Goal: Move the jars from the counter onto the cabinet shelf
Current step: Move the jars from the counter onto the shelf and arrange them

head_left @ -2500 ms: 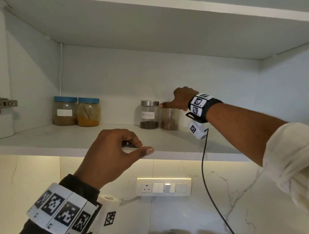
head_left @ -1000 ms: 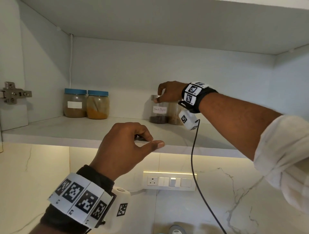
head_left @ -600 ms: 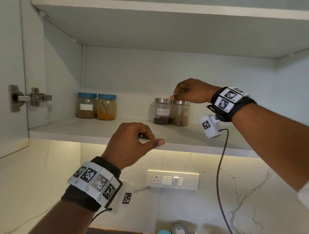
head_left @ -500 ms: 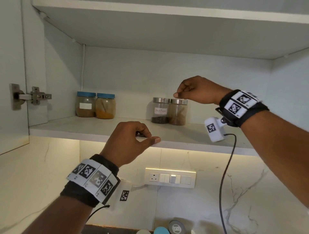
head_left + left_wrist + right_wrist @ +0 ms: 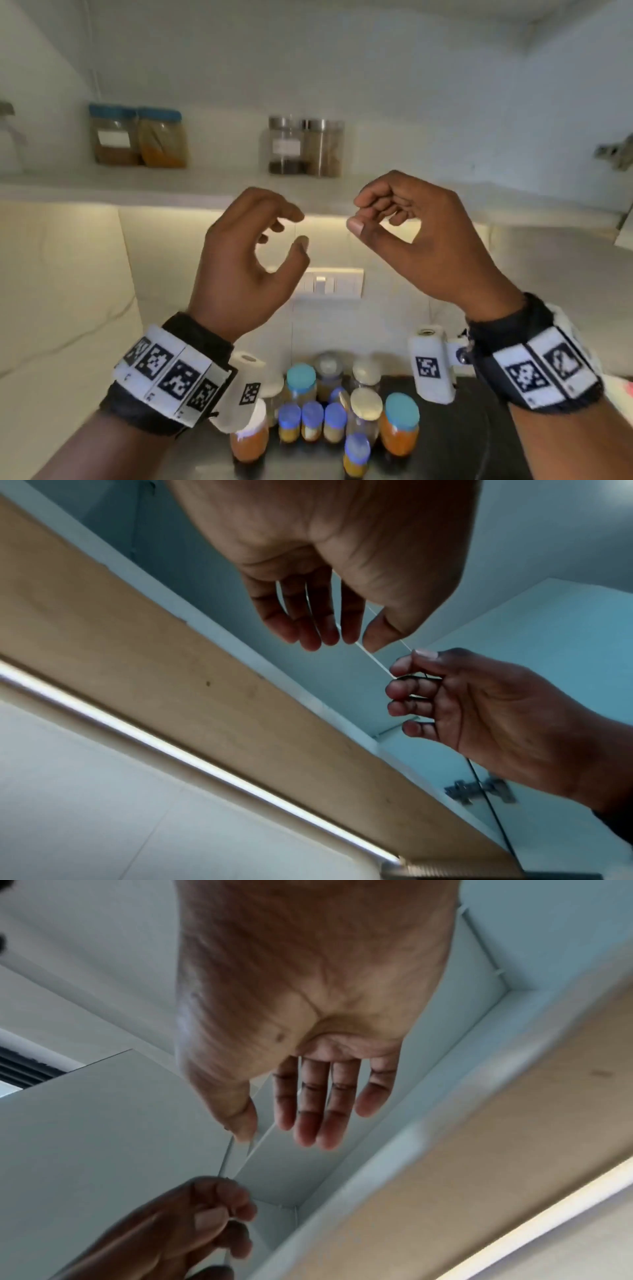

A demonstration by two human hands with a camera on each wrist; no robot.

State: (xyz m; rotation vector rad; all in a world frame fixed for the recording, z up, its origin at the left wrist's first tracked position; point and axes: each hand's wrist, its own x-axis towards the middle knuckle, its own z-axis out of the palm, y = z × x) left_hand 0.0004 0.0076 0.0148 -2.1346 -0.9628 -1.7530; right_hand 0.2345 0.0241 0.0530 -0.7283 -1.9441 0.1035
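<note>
Both hands hang in the air in front of the shelf edge (image 5: 102, 192), holding nothing. My left hand (image 5: 297, 229) has loosely curled fingers, with a gap between them and the thumb. My right hand (image 5: 358, 214) is loosely curled too. On the shelf stand two blue-lidded jars (image 5: 137, 138) at the left and two steel-lidded jars (image 5: 305, 147) in the middle, behind the hands. Several jars (image 5: 329, 411) with blue and white lids are clustered on the dark counter below. The wrist views show relaxed, empty fingers (image 5: 308, 626) (image 5: 318, 1110).
A switch panel (image 5: 329, 284) sits on the marble wall under the shelf, and a light strip (image 5: 171, 748) runs beneath it. A door hinge (image 5: 616, 154) shows at the right. Bare shelf lies between the two jar pairs and right of the steel-lidded ones.
My right hand has let go of the steel-lidded jar and drawn back off the shelf. My left hand has come off the shelf edge. The view has dropped, so the counter jars show.
</note>
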